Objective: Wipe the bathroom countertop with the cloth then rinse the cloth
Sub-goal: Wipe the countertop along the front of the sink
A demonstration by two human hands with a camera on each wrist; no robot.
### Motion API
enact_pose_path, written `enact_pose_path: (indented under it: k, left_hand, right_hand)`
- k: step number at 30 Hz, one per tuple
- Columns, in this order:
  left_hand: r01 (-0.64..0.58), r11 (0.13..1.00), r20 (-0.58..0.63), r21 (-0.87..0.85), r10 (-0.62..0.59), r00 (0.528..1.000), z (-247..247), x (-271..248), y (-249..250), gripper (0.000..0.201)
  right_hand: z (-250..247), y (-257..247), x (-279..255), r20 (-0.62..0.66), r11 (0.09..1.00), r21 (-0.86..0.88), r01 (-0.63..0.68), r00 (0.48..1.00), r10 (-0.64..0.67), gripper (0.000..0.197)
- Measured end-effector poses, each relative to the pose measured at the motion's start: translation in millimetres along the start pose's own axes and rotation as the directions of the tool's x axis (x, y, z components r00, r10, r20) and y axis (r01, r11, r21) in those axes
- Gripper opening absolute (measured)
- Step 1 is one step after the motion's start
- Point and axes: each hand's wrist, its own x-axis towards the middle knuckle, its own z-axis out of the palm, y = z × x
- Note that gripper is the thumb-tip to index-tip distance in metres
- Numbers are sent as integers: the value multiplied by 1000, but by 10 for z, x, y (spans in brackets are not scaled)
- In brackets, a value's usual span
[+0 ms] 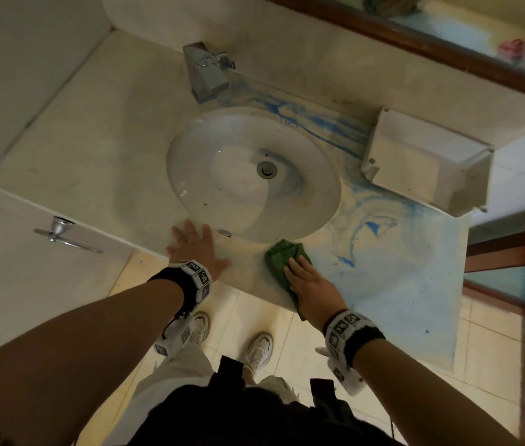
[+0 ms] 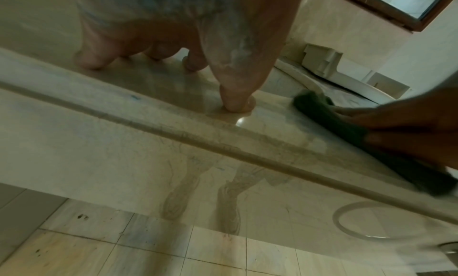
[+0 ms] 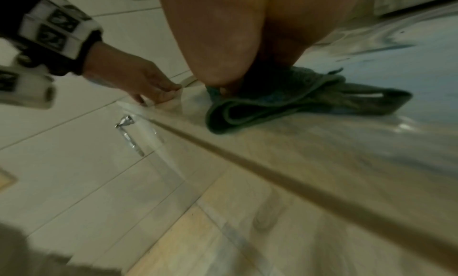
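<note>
A folded green cloth lies on the beige stone countertop at its front edge, just right of the sink. My right hand presses flat on the cloth with straight fingers. My left hand rests spread and flat on the countertop in front of the white oval sink, holding nothing. Blue smears cover the counter right of the cloth and behind the sink. A chrome tap stands at the back of the basin.
A white plastic box lies on the counter at the right, by a wood-framed mirror. A chrome lever handle sticks out of the wall at the left. My shoes stand on beige floor tiles below the counter edge.
</note>
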Motion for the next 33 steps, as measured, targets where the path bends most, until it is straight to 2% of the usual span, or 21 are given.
enact_pose_path:
  k: [3, 5, 9, 13, 16, 21, 24, 29, 33]
  left_hand:
    - [5, 1000, 19, 5, -5, 1000, -20, -2, 10, 102]
    - [8, 1000, 23, 6, -8, 1000, -25, 6, 7, 102]
    - [15, 1000, 22, 12, -15, 1000, -8, 10, 12, 102]
    - [24, 999, 20, 24, -24, 999, 6, 29, 25, 103]
    - [40, 999, 31, 21, -41, 999, -8, 40, 45, 104]
    - [53, 999, 49, 14, -53, 997, -24, 30, 45, 105]
    - [65, 998, 67, -12, -64, 996, -72, -37, 63, 105]
    - [87, 995, 128, -57, -79, 989, -7, -155, 289, 128]
    - [143, 987, 150, -69, -131, 980, -8, -123, 456, 135]
  right_hand:
    - [-206, -95, 330, -25, 997, 30, -75, 997, 75, 55]
    - [-254, -134, 344, -44, 995, 29, -95, 994, 96, 54]
    - [-40, -62, -178, -12, 988, 43, -147, 989, 148, 53]
    - [94, 70, -644, -11, 991, 38, -129, 991, 130, 54]
    - [-17, 66, -446, -28, 992, 39, -121, 992, 122, 56]
    - [-265, -5, 117, -83, 979, 72, -192, 977, 198, 51]
    - [-172, 0, -79, -39, 973, 67, -222, 974, 224, 51]
    - [100, 142, -801, -63, 986, 20, -163, 984, 164, 62]
    - [36, 193, -586, -55, 988, 38, -152, 986, 154, 55]
